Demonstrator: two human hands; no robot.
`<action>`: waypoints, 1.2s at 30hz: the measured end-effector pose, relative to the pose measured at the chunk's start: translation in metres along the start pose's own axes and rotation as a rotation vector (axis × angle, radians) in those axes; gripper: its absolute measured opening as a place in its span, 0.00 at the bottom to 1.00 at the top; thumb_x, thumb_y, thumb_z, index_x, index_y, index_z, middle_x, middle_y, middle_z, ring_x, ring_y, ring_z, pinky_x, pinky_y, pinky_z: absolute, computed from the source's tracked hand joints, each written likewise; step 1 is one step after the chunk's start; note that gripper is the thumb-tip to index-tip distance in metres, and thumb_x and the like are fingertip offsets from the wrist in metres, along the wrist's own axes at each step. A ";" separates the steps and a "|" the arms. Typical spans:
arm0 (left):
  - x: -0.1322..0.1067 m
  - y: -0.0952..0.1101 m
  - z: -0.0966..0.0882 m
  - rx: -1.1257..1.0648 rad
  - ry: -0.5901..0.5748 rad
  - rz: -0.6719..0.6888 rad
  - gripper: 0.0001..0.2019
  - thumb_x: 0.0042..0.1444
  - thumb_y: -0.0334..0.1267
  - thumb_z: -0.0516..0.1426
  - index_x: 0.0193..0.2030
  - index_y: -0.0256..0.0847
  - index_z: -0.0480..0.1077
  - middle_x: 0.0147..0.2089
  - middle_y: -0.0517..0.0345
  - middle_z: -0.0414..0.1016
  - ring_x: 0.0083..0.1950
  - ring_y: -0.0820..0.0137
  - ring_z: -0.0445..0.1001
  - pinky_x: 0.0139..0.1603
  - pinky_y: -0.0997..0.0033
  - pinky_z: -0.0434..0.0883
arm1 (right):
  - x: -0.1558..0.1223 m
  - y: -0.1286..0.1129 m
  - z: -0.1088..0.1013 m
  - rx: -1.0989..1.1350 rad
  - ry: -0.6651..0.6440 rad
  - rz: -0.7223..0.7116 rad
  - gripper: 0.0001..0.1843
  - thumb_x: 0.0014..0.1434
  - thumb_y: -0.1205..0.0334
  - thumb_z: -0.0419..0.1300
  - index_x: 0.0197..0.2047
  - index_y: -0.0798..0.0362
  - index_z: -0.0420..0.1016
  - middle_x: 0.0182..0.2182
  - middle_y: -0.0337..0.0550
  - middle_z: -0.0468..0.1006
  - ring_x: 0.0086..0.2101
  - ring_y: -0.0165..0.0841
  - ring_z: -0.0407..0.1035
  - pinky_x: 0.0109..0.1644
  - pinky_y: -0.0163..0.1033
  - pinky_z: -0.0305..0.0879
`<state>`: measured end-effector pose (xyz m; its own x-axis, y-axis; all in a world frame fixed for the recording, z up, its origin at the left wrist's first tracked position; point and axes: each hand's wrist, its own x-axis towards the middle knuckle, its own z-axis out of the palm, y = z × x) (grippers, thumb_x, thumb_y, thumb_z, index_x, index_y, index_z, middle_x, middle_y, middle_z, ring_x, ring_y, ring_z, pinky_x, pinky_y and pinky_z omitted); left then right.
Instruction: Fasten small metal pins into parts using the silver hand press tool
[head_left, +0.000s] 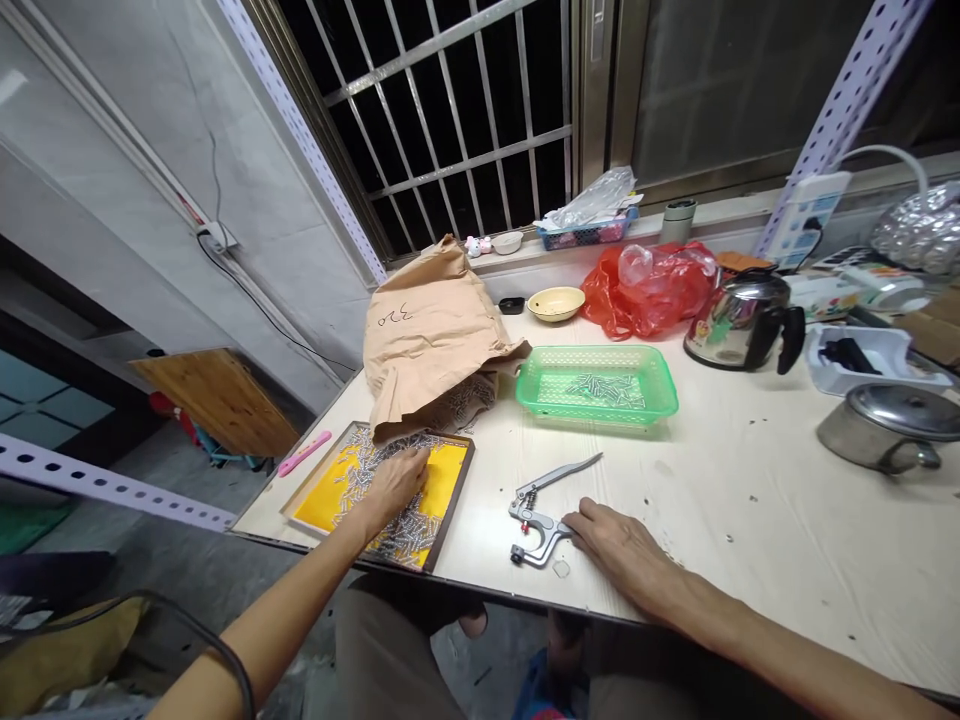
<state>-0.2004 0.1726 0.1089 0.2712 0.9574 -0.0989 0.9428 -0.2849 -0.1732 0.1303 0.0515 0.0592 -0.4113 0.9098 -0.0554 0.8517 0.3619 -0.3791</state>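
My left hand lies palm down on a yellow tray with a dark wooden frame, its fingers curled among several small silver metal pieces. What the fingers hold is hidden. My right hand rests on the pale table with fingers together, fingertips touching the lower handle of silver hand pliers that lie flat on the tabletop. A green plastic basket farther back holds more silver pieces. A brown paper bag spills the same pieces onto the tray.
Along the back stand a cream bowl, a red plastic bag, a steel kettle, a metal pot with lid and a white tray. A pink tool lies left of the yellow tray. The table edge runs near me.
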 end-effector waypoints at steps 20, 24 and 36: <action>-0.022 0.136 -0.011 -0.773 -0.465 -0.126 0.08 0.44 0.39 0.52 0.22 0.38 0.67 0.16 0.65 0.61 0.16 0.77 0.60 0.14 0.80 0.52 | -0.002 0.002 -0.007 -0.150 0.019 -0.049 0.07 0.63 0.70 0.48 0.40 0.51 0.66 0.37 0.42 0.67 0.35 0.33 0.63 0.31 0.37 0.49; -0.016 0.136 -0.010 -0.724 -0.540 -0.098 0.06 0.41 0.38 0.53 0.21 0.38 0.66 0.15 0.66 0.60 0.15 0.78 0.59 0.14 0.80 0.52 | 0.000 0.004 -0.003 -0.164 0.039 -0.061 0.08 0.62 0.71 0.48 0.40 0.51 0.65 0.37 0.42 0.67 0.35 0.33 0.63 0.31 0.37 0.50; -0.013 0.141 -0.008 -0.796 -0.631 -0.196 0.05 0.40 0.37 0.54 0.20 0.39 0.63 0.14 0.66 0.60 0.17 0.77 0.59 0.16 0.78 0.54 | 0.004 0.006 0.007 -0.142 0.012 -0.077 0.10 0.59 0.72 0.50 0.43 0.52 0.65 0.40 0.46 0.67 0.37 0.37 0.63 0.35 0.39 0.55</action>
<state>-0.0691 0.1207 0.0931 0.1643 0.7198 -0.6745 0.8770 0.2064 0.4339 0.1316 0.0559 0.0504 -0.4739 0.8804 -0.0200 0.8554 0.4549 -0.2476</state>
